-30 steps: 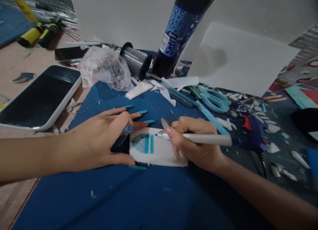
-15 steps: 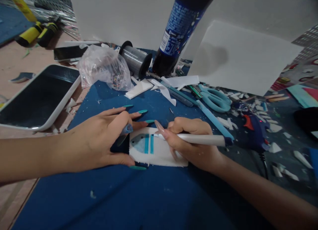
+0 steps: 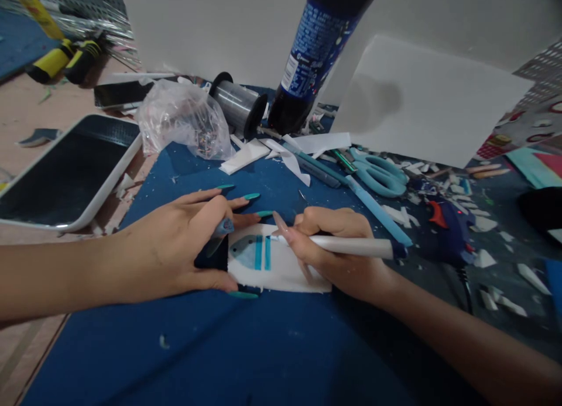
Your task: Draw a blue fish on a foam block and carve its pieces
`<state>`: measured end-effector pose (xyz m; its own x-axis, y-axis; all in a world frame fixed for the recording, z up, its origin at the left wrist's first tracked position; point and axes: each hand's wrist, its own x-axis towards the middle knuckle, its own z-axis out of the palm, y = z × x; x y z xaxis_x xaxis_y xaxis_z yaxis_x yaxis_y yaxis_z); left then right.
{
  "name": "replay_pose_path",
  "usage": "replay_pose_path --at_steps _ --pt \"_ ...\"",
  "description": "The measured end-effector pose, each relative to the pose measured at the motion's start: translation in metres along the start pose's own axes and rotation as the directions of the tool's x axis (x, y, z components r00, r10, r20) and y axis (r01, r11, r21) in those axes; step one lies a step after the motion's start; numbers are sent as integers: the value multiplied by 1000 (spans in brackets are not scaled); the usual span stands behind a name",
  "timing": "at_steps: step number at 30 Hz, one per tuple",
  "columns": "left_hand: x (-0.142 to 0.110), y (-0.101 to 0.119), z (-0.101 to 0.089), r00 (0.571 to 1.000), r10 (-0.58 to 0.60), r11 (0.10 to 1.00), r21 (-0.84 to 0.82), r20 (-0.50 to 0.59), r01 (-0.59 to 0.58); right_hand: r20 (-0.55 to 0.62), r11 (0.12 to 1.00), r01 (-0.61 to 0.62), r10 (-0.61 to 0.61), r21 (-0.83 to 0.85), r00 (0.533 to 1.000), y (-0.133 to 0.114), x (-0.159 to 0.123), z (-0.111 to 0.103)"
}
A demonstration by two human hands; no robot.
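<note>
Head camera: the right hand (image 3: 345, 274) had its fingers closed around a white marker (image 3: 351, 245), its tip by the upper end of the second blue stripe (image 3: 267, 254). The white piece (image 3: 285, 271) lay flat on the blue mat (image 3: 197, 347), between the hands; the left hand (image 3: 184, 242) was spread, thumb well apart, bracing its edges without clasping it. The step in hand looked like filling in that stripe (whether the tip touched was too small to tell). The next move seemed to call for an even downward stroke and a steady left hand.
</note>
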<state>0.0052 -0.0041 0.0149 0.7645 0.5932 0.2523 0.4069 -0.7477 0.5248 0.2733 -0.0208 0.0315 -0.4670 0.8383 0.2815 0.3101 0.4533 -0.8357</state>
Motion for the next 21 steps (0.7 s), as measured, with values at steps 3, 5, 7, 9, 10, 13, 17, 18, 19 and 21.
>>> replay_pose_path --at_steps 3,5,7,9,10,13,17,18,19,21 --pt "2 2 -2 1000 27 999 42 -6 -27 -7 1000 -12 12 -21 1000 -1 0 -1" --pt "2 3 -2 999 45 997 62 -4 -44 -14 1000 9 -9 -12 1000 -1 -1 -1" --pt "2 1 -1 999 43 997 57 5 -43 -20 1000 24 -24 1 1000 -1 -1 -2" --pt "0 0 1 999 34 999 23 -12 -34 -22 1000 26 -26 5 999 -1 0 -2" --pt "0 -1 2 999 29 1000 4 -17 -29 -21 1000 26 -26 5 999 -1 0 -2" --pt "-2 -2 4 1000 20 1000 -16 -23 -20 -15 999 29 -29 18 999 -1 0 -2" --pt "-3 -2 4 1000 20 1000 20 9 -20 -14 998 37 -37 41 999 -1 -1 -3" --pt "-3 -2 4 1000 19 1000 24 6 -19 -7 999 34 -34 39 999 -1 -1 -3" --pt "-4 -3 4 1000 15 1000 25 2 -15 3 999 29 -29 36 1000 -1 -1 -3" --pt "-6 -4 5 1000 -5 1000 18 -2 5 17 999 27 -27 32 999 -1 -1 -4"
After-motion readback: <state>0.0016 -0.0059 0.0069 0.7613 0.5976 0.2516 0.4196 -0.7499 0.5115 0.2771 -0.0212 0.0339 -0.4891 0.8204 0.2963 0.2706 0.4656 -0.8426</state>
